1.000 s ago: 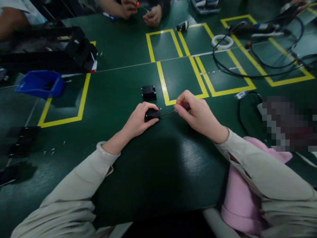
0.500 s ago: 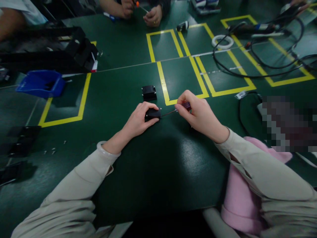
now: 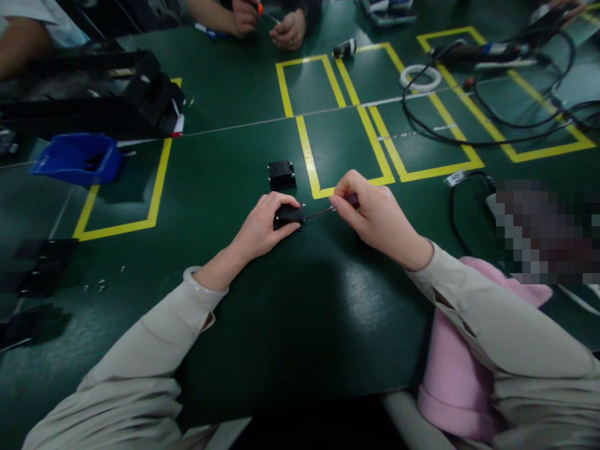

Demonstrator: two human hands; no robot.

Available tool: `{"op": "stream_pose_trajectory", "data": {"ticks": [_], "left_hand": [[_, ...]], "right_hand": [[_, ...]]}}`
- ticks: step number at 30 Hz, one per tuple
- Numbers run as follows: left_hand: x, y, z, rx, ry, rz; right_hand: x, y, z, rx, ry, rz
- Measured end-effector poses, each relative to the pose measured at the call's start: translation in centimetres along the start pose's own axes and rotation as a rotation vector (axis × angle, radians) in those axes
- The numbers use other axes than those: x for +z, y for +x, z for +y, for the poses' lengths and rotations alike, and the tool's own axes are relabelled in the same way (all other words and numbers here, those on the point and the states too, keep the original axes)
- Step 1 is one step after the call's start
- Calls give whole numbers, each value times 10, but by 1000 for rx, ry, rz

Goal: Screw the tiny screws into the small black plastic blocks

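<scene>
My left hand [image 3: 261, 226] is closed round a small black box [image 3: 289, 216] and presses it onto the green table [image 3: 290, 312]. My right hand [image 3: 375, 215] pinches a thin screwdriver [image 3: 338, 204] with a dark red handle. The screwdriver's metal shaft points left, with its tip at the right side of the black box. A second small black box [image 3: 282, 174] stands free just behind the held one, beside a yellow tape line.
Yellow tape rectangles [image 3: 344, 147] mark the table. A blue bin [image 3: 77, 157] and black parts [image 3: 40, 269] lie at left, with tiny screws [image 3: 98, 286]. Black cables [image 3: 487, 119] and a white tape roll [image 3: 420, 77] lie at back right. Another person's hands [image 3: 269, 22] work opposite. Pink cloth [image 3: 450, 375] lies at lower right.
</scene>
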State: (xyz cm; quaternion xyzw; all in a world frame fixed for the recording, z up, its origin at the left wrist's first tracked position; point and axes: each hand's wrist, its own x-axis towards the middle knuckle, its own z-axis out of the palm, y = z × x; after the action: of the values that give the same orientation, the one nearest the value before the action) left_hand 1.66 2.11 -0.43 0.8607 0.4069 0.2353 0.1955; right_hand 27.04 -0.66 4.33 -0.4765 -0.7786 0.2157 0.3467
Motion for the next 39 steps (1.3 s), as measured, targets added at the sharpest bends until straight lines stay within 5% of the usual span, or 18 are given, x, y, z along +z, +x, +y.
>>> {"op": "stream_pose_trajectory", "data": {"ticks": [5, 19, 29, 39], "left_hand": [[0, 0, 1, -9, -8, -5], [0, 1, 2, -26, -1, -14], [0, 0, -1, -9, -7, -4], [-1, 0, 2, -2, -2, -8]], "right_hand": [[0, 1, 0, 12, 88, -27], [-2, -2, -6, 4, -174, -53], [1, 0, -1, -25, 85, -24], [-2, 0, -3, 66, -56, -30]]}}
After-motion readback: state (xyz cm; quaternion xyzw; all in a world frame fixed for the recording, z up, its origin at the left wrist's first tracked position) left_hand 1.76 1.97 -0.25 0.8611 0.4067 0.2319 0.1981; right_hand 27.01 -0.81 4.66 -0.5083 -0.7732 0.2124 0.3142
